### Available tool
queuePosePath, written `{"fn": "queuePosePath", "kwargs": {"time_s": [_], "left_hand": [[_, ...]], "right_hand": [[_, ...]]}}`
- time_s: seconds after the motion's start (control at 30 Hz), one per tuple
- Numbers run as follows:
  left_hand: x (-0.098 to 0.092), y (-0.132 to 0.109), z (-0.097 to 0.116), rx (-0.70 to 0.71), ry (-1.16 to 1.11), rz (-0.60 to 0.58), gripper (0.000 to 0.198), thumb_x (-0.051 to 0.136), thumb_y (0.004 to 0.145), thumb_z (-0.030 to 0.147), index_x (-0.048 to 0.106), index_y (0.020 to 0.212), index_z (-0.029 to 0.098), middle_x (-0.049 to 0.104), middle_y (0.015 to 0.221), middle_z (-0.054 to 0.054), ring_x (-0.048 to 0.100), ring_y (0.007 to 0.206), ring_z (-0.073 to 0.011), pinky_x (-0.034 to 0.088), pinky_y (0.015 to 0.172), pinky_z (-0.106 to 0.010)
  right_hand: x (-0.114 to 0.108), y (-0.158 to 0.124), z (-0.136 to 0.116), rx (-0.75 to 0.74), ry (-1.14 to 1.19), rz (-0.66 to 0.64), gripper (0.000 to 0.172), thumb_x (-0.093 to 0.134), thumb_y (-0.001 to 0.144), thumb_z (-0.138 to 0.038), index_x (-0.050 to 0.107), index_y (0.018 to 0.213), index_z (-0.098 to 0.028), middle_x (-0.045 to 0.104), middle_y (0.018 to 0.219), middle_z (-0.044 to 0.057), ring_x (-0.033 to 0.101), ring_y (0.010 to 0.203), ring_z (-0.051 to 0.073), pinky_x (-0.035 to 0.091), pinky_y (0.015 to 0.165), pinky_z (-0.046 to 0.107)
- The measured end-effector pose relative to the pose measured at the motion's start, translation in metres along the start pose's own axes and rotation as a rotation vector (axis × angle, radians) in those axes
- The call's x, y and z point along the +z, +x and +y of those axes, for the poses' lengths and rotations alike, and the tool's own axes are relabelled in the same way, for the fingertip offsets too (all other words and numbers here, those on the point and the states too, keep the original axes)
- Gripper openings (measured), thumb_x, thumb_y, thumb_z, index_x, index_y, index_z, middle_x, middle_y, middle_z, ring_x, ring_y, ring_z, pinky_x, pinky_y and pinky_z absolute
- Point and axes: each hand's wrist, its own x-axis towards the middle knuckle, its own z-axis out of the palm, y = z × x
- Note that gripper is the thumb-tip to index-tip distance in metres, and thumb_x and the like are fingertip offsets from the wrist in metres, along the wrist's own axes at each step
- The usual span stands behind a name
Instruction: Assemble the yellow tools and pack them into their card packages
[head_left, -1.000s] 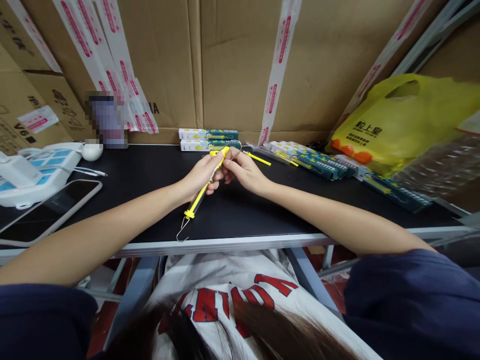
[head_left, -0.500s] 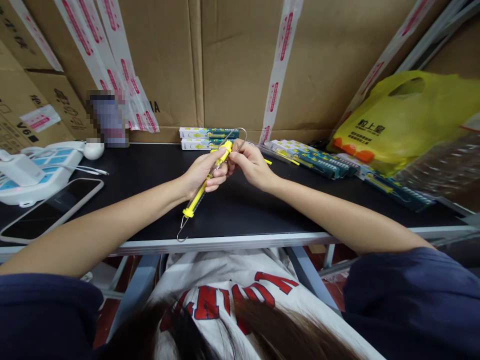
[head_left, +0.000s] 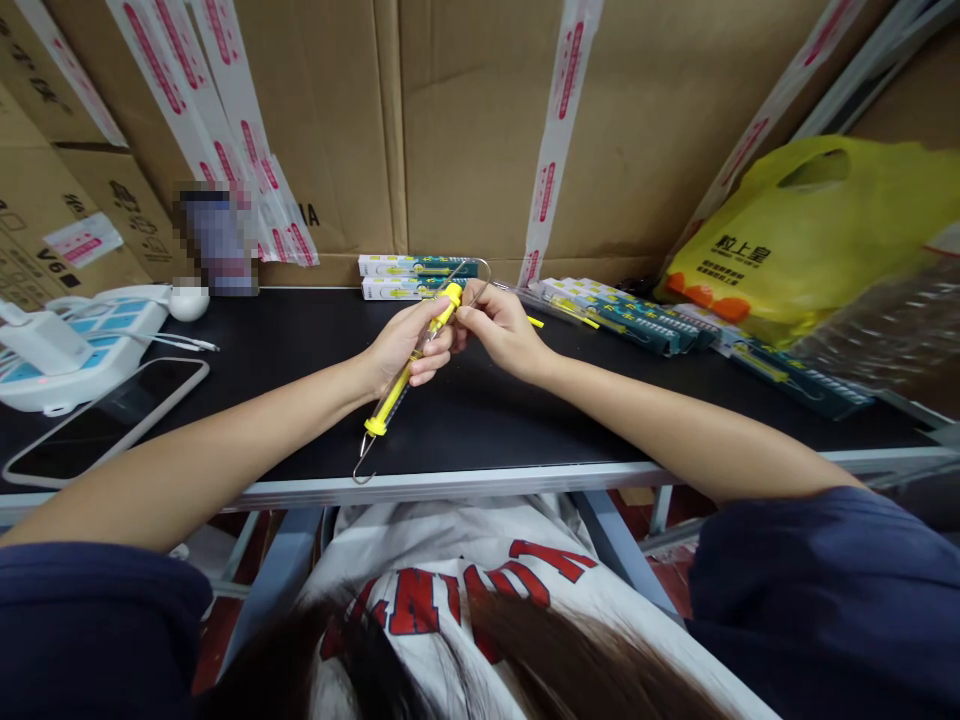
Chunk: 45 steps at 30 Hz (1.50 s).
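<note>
Both grip it: left hand (head_left: pixel 401 345) wraps spring scale (head_left: pixel 405 372); right hand (head_left: pixel 501 330) pinches its wire loop (head_left: pixel 480 275).

spring scale (head_left: pixel 396 388) yellow, clear | table (head_left: pixel 525 410) black | plastic bag (head_left: pixel 810 240) yellow

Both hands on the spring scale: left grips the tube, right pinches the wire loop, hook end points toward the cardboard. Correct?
Wrong on the hook. Head view: the spring scale has it pointing toward the person, at the near edge of the table. Left hand on the tube, right hand on the wire loop: correct.
</note>
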Motion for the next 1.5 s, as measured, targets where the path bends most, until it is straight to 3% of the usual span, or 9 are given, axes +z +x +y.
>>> {"fn": "queuePosePath", "kwargs": {"time_s": [0.37,0.67,0.8,0.93,1.07,1.2,1.5], "left_hand": [[-0.004,0.000,-0.001,0.013,0.018,0.016,0.029,0.052,0.099,0.044,0.048,0.084,0.019,0.039,0.048,0.012,0.029,0.026,-0.0014,0.032,0.029,-0.011],[-0.004,-0.001,0.007,-0.152,-0.080,-0.025,0.041,0.033,0.105,0.037,0.051,0.073,0.018,0.032,0.040,0.010,0.023,0.022,-0.0040,0.026,0.024,-0.012],[-0.008,-0.001,0.011,-0.262,-0.127,-0.019,0.047,0.034,0.103,0.042,0.045,0.063,0.019,0.030,0.038,0.008,0.020,0.021,-0.0044,0.022,0.021,-0.013],[-0.013,0.000,0.015,-0.314,-0.160,0.015,0.045,0.036,0.102,0.044,0.051,0.068,0.019,0.029,0.038,0.008,0.016,0.021,-0.0056,0.016,0.019,-0.015],[-0.014,0.001,0.014,-0.294,-0.115,-0.001,0.047,0.033,0.104,0.045,0.051,0.070,0.018,0.031,0.042,0.008,0.018,0.023,-0.0041,0.021,0.021,-0.014],[-0.012,0.003,0.007,-0.179,0.008,0.017,0.039,0.039,0.103,0.045,0.053,0.080,0.017,0.046,0.054,0.006,0.031,0.027,-0.0028,0.035,0.028,-0.014],[-0.013,0.003,0.007,-0.174,0.082,-0.009,0.040,0.046,0.100,0.052,0.050,0.079,0.018,0.041,0.054,0.008,0.025,0.027,-0.0010,0.023,0.025,-0.011]], "right_hand": [[0.002,-0.003,-0.002,0.001,-0.027,0.023,0.045,0.060,0.087,-0.064,0.043,0.077,-0.024,0.058,0.067,-0.002,0.058,0.061,0.015,0.051,0.063,0.032],[0.004,-0.003,0.001,-0.004,0.002,-0.011,0.047,0.061,0.086,-0.066,0.045,0.075,-0.023,0.057,0.062,-0.003,0.057,0.058,0.014,0.048,0.061,0.030],[0.001,-0.002,0.001,0.000,0.003,-0.039,0.048,0.062,0.087,-0.066,0.046,0.076,-0.022,0.058,0.062,-0.003,0.057,0.058,0.013,0.049,0.061,0.028],[0.000,0.000,-0.002,0.027,0.042,-0.063,0.047,0.063,0.087,-0.064,0.047,0.078,-0.021,0.059,0.061,-0.004,0.058,0.057,0.012,0.052,0.061,0.027],[-0.001,0.000,0.002,0.125,0.148,-0.067,0.045,0.066,0.086,-0.061,0.044,0.081,-0.022,0.058,0.064,-0.005,0.060,0.057,0.010,0.057,0.061,0.026],[-0.001,0.000,0.010,0.102,0.160,-0.041,0.044,0.066,0.086,-0.060,0.044,0.081,-0.022,0.056,0.065,-0.005,0.057,0.056,0.010,0.056,0.059,0.026],[-0.004,-0.002,0.001,0.051,0.052,-0.058,0.045,0.065,0.085,-0.064,0.046,0.080,-0.023,0.056,0.057,-0.005,0.059,0.054,0.013,0.057,0.059,0.030]]}}
